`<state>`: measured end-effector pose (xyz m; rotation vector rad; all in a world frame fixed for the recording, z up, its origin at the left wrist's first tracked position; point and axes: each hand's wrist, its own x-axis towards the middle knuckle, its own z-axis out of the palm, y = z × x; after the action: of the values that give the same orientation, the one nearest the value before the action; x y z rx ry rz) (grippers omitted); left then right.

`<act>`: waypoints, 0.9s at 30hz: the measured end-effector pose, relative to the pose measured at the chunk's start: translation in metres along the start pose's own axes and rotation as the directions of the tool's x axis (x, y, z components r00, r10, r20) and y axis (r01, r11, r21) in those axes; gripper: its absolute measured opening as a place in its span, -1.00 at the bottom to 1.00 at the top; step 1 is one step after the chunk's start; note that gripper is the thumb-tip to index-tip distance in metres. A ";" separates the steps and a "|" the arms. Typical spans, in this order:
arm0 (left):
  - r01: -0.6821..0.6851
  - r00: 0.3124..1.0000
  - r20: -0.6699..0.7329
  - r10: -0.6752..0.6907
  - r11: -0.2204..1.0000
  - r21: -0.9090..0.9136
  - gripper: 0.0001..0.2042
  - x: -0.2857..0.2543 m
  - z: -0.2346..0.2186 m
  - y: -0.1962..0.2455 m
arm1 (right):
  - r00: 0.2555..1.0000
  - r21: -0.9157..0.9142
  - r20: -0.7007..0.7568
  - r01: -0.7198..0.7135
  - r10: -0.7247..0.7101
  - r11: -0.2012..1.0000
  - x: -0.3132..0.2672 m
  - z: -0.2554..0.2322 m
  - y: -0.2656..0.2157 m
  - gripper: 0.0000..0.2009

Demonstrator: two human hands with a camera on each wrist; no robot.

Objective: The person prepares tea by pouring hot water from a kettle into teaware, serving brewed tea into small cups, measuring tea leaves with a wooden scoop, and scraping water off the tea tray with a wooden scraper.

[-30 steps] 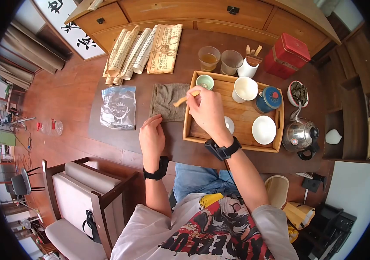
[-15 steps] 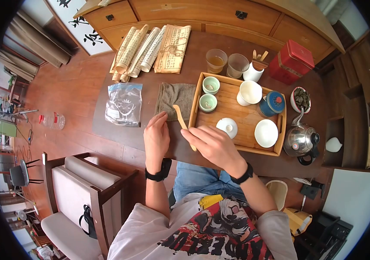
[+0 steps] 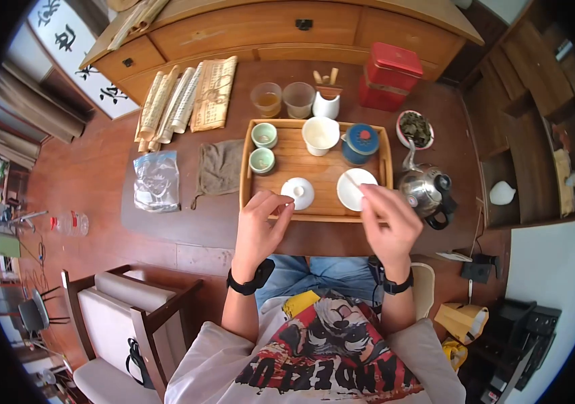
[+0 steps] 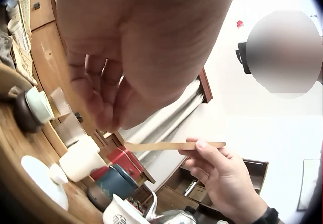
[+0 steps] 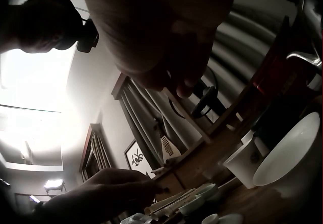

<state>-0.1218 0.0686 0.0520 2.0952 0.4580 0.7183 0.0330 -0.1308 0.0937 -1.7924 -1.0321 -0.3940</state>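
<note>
Between thumb and fingers my right hand (image 3: 393, 225) pinches a slim wooden tea scoop (image 4: 161, 146), its bent end pointing away from the hand. In the head view this hand is at the front right of the wooden tray (image 3: 321, 218), and the scoop overlaps the white bowl (image 3: 349, 199). My left hand (image 3: 260, 225) hovers at the tray's front left, fingers loosely bent, with nothing seen between them. Its fingertips are close to the white lid (image 3: 306, 186), which lies knob up on the tray. Two pale green cups (image 3: 262, 161) stand at the tray's left side.
A white pitcher (image 3: 320, 137) and blue jar (image 3: 360, 143) stand on the tray's far side. Right of it are a steel kettle (image 3: 422, 185) and a bowl of leaves (image 3: 415, 129). Behind stand two glasses (image 3: 299, 101) and a red tin (image 3: 390, 75). A cloth (image 3: 219, 167) lies left.
My right hand has gone from the tray's left side, past its front, over to the right with the scoop. The left hand has moved from beside the cloth to the lid. The head view has shifted.
</note>
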 end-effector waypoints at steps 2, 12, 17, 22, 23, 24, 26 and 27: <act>0.040 0.996 0.076 -0.045 0.997 0.059 -0.91 0.001 0.010 0.007 | 0.992 -0.092 -0.100 -0.088 0.078 0.992 -0.009 -0.024 0.012 -0.75; -0.085 0.995 0.069 0.067 0.946 0.312 -0.68 0.020 0.043 -0.019 | 0.994 -0.184 0.012 -0.102 0.106 0.978 -0.054 -0.040 0.070 -0.75; -0.018 0.989 0.142 -0.027 0.952 0.305 -0.66 0.023 0.048 -0.033 | 0.990 -0.266 0.106 -0.059 0.090 0.962 -0.061 -0.029 0.087 -0.75; 0.026 0.985 0.156 -0.077 0.952 0.305 -0.67 0.022 0.049 -0.034 | 0.981 -0.340 0.181 -0.003 0.069 0.941 -0.066 -0.025 0.093 -0.74; 0.036 0.984 0.155 -0.088 0.951 0.308 -0.67 0.022 0.049 -0.034 | 0.974 -0.359 0.214 0.002 0.080 0.933 -0.066 -0.025 0.092 -0.73; 0.041 0.984 0.153 -0.094 0.949 0.314 -0.67 0.022 0.048 -0.034 | 0.965 -0.377 0.247 0.008 0.092 0.926 -0.066 -0.025 0.092 -0.72; 0.028 0.984 0.160 -0.081 0.950 0.311 -0.69 0.022 0.048 -0.035 | 0.953 -0.378 0.284 0.013 0.102 0.926 -0.069 -0.025 0.093 -0.68; 0.031 0.984 0.160 -0.085 0.949 0.315 -0.69 0.022 0.048 -0.037 | 0.946 -0.385 0.302 0.010 0.116 0.923 -0.067 -0.026 0.092 -0.66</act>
<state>-0.0768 0.0726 0.0063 2.4039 0.5633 0.4468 0.0710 -0.1980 0.0065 -2.2881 -1.1852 -0.2876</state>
